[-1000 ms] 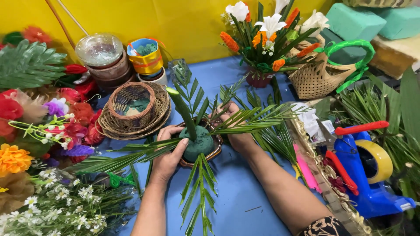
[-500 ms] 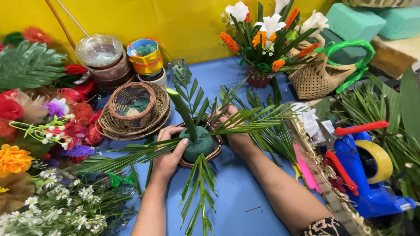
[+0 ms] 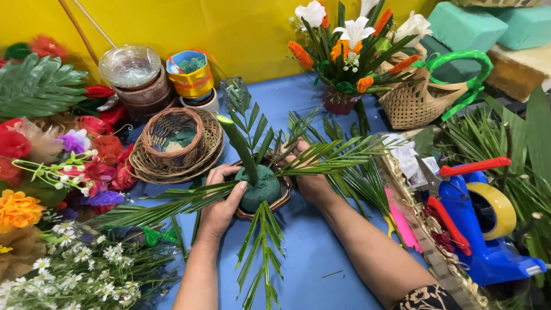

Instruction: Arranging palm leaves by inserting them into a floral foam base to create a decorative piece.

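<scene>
Green foam: a rounded lump of dark green floral foam (image 3: 261,186) sits in a small brown dish (image 3: 281,198) near the middle of the blue desk (image 3: 310,252), with palm fronds (image 3: 338,155) fanning out of it on all sides.
Head view, left hand: the left hand (image 3: 221,206) cups the near-left side of the dish and foam, fingers curled on them, thumb lying against the foam; it looks placed to brace the base against tipping.
Head view, right hand: the right hand (image 3: 310,181) wraps the far-right side of the dish, partly hidden under the fronds, fingers closed around the rim; whether it also pinches a frond stem I cannot tell.
Upright stem: a thick green stalk (image 3: 238,143) stands tilted out of the top of the foam, leaning toward the far-left corner.
Left edge: a stack of woven baskets (image 3: 175,140) lies just beside the dish, with red, purple and orange artificial flowers (image 3: 86,155) and white daisies (image 3: 69,275) beyond.
Far edge: a finished bouquet of white and orange flowers (image 3: 350,46) stands against the yellow wall, next to a woven basket with a green handle (image 3: 425,97).
Right edge: a blue tape dispenser (image 3: 482,229) with red parts rests well apart from the hands.
</scene>
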